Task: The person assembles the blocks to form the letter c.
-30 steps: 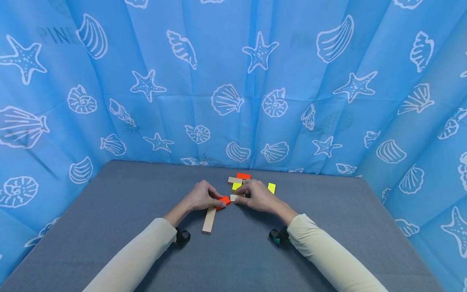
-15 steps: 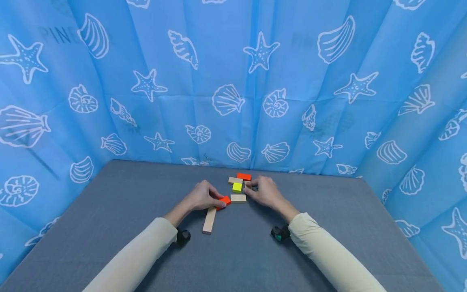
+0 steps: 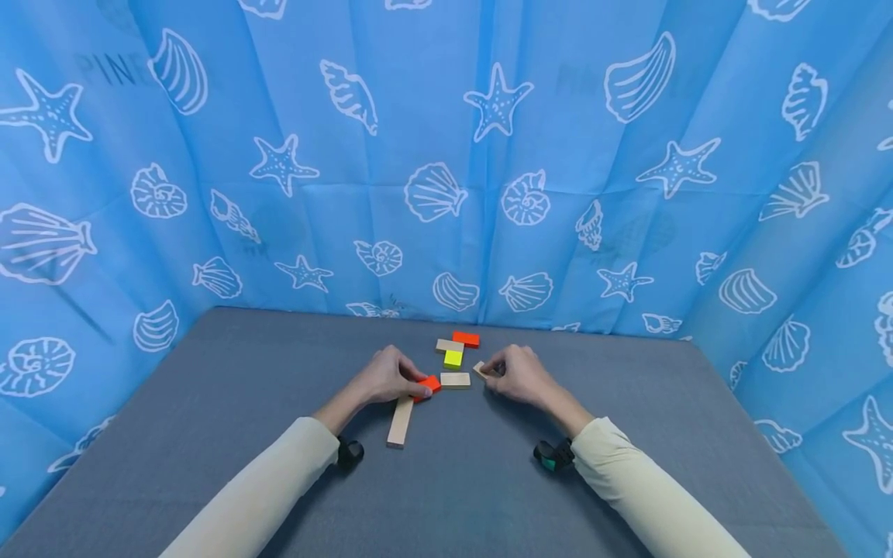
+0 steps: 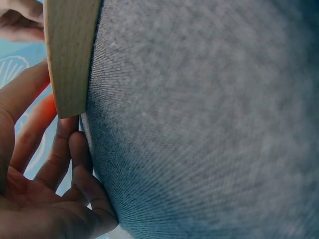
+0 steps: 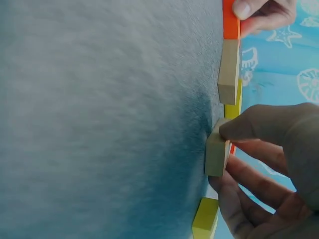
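My left hand [image 3: 387, 376] pinches an orange-red block [image 3: 431, 383] between thumb and fingers on the table. Beside it, a long plain wooden block [image 3: 400, 424] points toward me. My right hand [image 3: 519, 377] holds a small plain wooden block [image 5: 217, 149] by its sides, thumb on one face. Between the hands lies another plain wooden block [image 3: 456, 380]. Behind that is a yellow block [image 3: 453, 358], touching or close to a wooden block [image 3: 449, 346] and an orange-red block [image 3: 466, 339]. In the right wrist view, a second yellow block [image 5: 205, 219] sits beyond the right fingers; the head view hides it.
The grey cloth-covered table [image 3: 446, 488] extends around the blocks. Along its back and sides hangs a blue curtain [image 3: 446, 155] with white shells and starfish.
My right hand let go of the middle wooden block, took the wooden block beside the yellow one, and drew it right and nearer, turning it. My left hand has stayed put.
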Available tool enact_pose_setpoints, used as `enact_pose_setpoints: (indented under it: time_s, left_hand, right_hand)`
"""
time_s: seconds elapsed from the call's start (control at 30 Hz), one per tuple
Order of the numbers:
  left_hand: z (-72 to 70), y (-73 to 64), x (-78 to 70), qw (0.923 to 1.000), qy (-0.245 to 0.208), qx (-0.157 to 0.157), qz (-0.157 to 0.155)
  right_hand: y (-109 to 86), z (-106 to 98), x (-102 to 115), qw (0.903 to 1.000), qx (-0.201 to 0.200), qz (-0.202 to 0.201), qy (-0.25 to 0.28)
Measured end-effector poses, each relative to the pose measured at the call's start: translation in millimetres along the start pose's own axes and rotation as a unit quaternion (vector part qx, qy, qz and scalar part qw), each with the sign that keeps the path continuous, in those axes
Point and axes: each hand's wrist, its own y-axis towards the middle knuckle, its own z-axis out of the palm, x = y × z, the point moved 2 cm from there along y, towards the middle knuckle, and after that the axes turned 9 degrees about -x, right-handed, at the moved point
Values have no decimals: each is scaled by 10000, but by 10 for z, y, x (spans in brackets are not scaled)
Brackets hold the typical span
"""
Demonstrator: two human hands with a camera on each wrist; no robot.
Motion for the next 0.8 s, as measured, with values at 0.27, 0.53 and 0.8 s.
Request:
enact_pose_setpoints:
  time_s: [0.27, 0.53, 0.8]
  left_hand:
    - [3, -3, -3, 10000, 9, 0, -33]
    - [3, -10, 1, 10000, 10, -3, -56]
    - [2, -4, -2, 10000, 14, 17, -66]
  right_hand:
    - [-184, -22, -12, 9985, 234, -441, 207]
    - [-246, -11, -9, 9977, 243, -546, 330]
    - [-259, -19, -11, 9972, 240, -587, 389]
